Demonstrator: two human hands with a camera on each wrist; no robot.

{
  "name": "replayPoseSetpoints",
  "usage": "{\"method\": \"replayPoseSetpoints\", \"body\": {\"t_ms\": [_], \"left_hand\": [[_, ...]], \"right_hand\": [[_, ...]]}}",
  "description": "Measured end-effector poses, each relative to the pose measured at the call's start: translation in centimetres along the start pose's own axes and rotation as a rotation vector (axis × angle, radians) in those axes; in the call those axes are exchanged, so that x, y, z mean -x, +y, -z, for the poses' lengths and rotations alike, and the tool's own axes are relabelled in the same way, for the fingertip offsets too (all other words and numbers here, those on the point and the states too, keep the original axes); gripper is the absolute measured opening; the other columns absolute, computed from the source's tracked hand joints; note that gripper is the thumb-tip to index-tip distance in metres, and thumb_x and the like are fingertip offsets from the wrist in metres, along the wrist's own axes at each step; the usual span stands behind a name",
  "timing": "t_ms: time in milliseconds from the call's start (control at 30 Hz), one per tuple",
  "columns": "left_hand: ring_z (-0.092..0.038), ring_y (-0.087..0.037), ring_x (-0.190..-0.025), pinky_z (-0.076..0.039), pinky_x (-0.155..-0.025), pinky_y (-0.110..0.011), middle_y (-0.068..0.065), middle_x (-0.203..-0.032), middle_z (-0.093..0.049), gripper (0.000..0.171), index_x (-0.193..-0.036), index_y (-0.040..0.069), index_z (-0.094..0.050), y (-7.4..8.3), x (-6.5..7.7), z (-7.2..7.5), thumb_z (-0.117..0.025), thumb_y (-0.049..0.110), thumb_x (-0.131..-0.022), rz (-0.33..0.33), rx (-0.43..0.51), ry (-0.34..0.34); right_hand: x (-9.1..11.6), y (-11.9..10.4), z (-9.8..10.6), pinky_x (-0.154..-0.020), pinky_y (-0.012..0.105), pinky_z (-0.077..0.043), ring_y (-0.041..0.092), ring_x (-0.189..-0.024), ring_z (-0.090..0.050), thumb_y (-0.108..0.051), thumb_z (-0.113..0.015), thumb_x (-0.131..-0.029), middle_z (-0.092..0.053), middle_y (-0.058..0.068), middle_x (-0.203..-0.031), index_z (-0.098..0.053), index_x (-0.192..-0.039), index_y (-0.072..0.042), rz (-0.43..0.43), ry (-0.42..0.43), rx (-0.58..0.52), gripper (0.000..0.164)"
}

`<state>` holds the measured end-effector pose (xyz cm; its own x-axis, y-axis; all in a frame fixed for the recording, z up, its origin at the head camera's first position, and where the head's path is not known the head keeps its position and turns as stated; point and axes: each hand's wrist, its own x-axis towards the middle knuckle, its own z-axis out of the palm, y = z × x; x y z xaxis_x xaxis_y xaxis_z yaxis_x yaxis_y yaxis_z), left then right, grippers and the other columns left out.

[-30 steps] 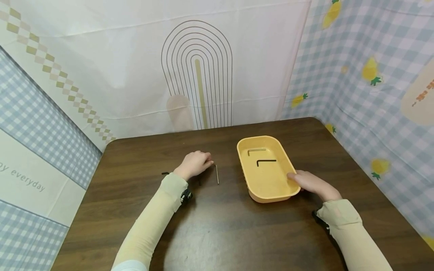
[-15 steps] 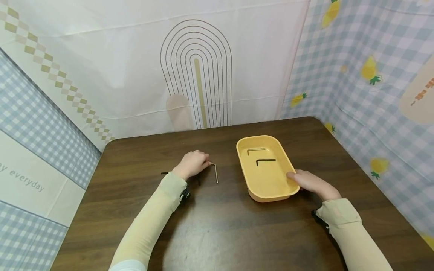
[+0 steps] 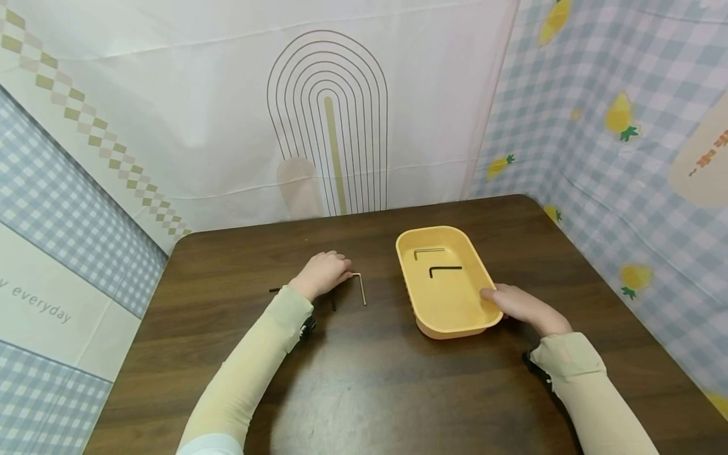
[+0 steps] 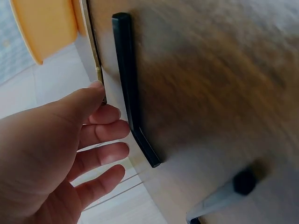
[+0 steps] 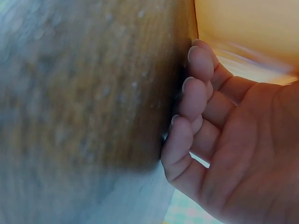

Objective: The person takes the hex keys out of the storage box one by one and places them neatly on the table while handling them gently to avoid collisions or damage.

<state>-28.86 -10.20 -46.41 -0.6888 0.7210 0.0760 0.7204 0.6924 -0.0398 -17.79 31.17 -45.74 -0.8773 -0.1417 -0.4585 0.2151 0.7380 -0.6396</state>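
Note:
My left hand point(image 3: 321, 275) pinches the short end of a brass-coloured hex key point(image 3: 363, 291) between thumb and forefinger; its long arm points toward the front of the table. In the left wrist view, a black hex key point(image 4: 126, 70) lies on the table right beside the curled fingers. Another black hex key point(image 4: 219, 198) is partly seen lower right. The right hand point(image 3: 520, 305) grips the right rim of a yellow tray point(image 3: 455, 331), thumb inside and the other fingers outside, near the tabletop. Inside the tray lie a brass-coloured hex key point(image 3: 429, 251) and a black hex key point(image 3: 445, 270).
The dark wooden table point(image 3: 364, 392) runs back to a patterned cloth point(image 3: 227, 126) hung behind it. A checked cloth point(image 3: 597, 158) hangs along the right side. The tray stands right of centre, between the two hands.
The left hand has taken the brass-coloured hex key's short end and moved very slightly left, so the bend now shows. The right hand and tray have stayed put.

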Motion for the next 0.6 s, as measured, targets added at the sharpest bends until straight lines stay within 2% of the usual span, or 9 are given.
{"method": "replayPoseSetpoints", "body": {"t_ms": [433, 600], "left_hand": [[-0.064, -0.025, -0.090, -0.052, -0.077, -0.041, -0.004, -0.094, -0.067, 0.011, -0.095, 0.014, -0.069, 0.05, 0.03, -0.17, -0.066, 0.023, -0.099, -0.050, -0.020, -0.023], [-0.064, -0.025, -0.090, -0.051, -0.075, -0.040, -0.004, -0.093, -0.066, 0.010, -0.095, 0.014, -0.066, 0.12, -0.02, -0.40, -0.066, 0.023, -0.099, -0.057, -0.039, -0.022]], "right_hand": [[0.02, -0.11, -0.11, -0.065, 0.033, -0.043, 0.020, -0.067, -0.054, -0.040, -0.036, -0.104, -0.059, 0.006, -0.076, -0.054, -0.124, 0.003, -0.010, -0.003, -0.007, 0.051], [-0.03, 0.07, -0.13, -0.067, 0.033, -0.043, 0.020, -0.069, -0.055, -0.039, -0.037, -0.103, -0.059, 0.006, -0.077, -0.056, -0.121, 0.002, -0.008, 0.007, 0.002, 0.049]]}}
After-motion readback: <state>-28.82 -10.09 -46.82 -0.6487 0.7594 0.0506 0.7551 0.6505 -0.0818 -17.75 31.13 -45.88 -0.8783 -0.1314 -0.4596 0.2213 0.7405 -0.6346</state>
